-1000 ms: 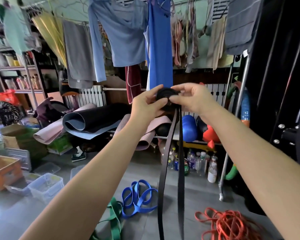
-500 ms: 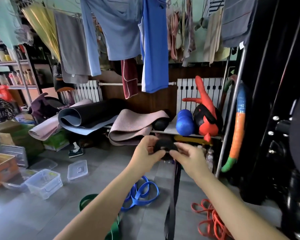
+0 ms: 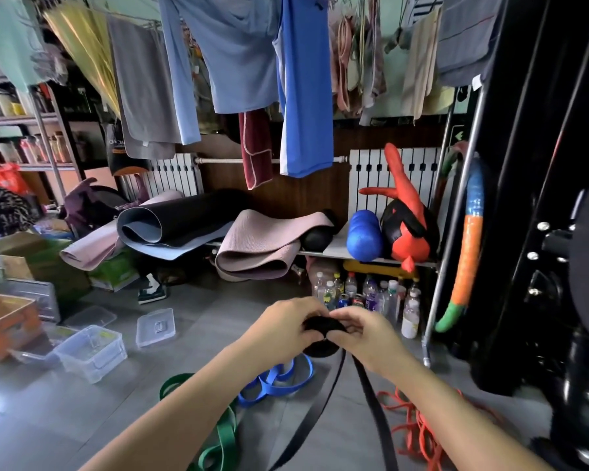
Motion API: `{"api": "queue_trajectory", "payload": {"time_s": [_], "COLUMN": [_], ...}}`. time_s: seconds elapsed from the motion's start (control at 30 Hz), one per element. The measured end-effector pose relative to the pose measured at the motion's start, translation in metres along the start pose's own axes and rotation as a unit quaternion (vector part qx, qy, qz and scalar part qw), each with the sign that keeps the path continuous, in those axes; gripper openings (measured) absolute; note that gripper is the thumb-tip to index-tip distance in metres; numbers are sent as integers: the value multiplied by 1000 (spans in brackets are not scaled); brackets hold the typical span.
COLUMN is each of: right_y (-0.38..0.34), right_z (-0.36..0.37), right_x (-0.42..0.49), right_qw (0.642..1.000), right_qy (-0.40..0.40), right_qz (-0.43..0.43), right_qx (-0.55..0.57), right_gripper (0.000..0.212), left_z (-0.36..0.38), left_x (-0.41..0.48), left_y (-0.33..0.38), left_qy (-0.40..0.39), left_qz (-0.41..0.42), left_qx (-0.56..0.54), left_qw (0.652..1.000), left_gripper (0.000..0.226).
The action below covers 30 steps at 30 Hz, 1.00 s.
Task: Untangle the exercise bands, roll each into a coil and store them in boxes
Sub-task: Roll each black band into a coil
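Both hands have come down since a second ago: I had them raised in front of the hanging blue shirt [image 3: 303, 96], and now they sit low over the floor [image 3: 201, 311], just in front of the bottles [image 3: 371, 294] under the shelf [image 3: 354, 258]. My left hand [image 3: 279, 331] and right hand [image 3: 364, 334] meet around the black band [image 3: 320, 350], whose rolled part shows as a dark coil between them. The left fingers curl over the coil's left side, and the right thumb and fingers pinch its right edge. Two loose lengths of it drop from the coil and run down between my forearms to the bottom of the view. On the floor, the blue band [image 3: 272, 382] lies loosely looped just left of those lengths. The green band [image 3: 218, 433] lies nearer me, partly under my left forearm, and the orange band [image 3: 419, 426] is a tangle on the right. Well to the left stands an open clear box [image 3: 91, 351], with a lid [image 3: 155, 327] lying flat near it.
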State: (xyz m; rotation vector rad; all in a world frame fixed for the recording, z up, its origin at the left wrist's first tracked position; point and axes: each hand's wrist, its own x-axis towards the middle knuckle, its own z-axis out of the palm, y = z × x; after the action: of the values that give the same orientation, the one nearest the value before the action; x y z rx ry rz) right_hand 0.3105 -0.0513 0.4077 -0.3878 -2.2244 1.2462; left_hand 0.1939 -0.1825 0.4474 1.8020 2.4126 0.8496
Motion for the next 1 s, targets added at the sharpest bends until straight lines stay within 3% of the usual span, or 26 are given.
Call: {"api": "queue_trajectory", "payload": {"time_s": [0.13, 0.33, 0.53, 0.67, 0.73, 0.9, 1.0], "right_y": [-19, -33, -30, -33, -35, -36, -38], "right_z": [-18, -37, -33, -29, -30, -31, -28], "right_x": [10, 15, 4, 1, -1, -5, -6], "right_qw": [996, 984, 967, 950, 953, 986, 990], "right_qy": [37, 46, 44, 63, 61, -3, -20], "right_qz": [-23, -19, 11, 18, 16, -13, -21], "right_qx": [79, 169, 253, 304, 295, 169, 135], "right_gripper": [33, 25, 24, 22, 22, 31, 35], "left_z": [-11, -21, -17, -11, -12, -25, -33], "left_x": [5, 10, 7, 4, 3, 0, -2], "left_y": [10, 28, 35, 38, 37, 29, 29], "left_qy": [88, 173, 185, 172, 157, 106, 23], "left_qz": [-54, -92, -105, -118, -112, 7, 85], "left_qx": [-197, -421, -532, -557, -540, -239, -92], "left_qw": [975, 886, 820, 804, 819, 965, 992], "left_gripper": [34, 34, 33, 28, 29, 60, 46]}}
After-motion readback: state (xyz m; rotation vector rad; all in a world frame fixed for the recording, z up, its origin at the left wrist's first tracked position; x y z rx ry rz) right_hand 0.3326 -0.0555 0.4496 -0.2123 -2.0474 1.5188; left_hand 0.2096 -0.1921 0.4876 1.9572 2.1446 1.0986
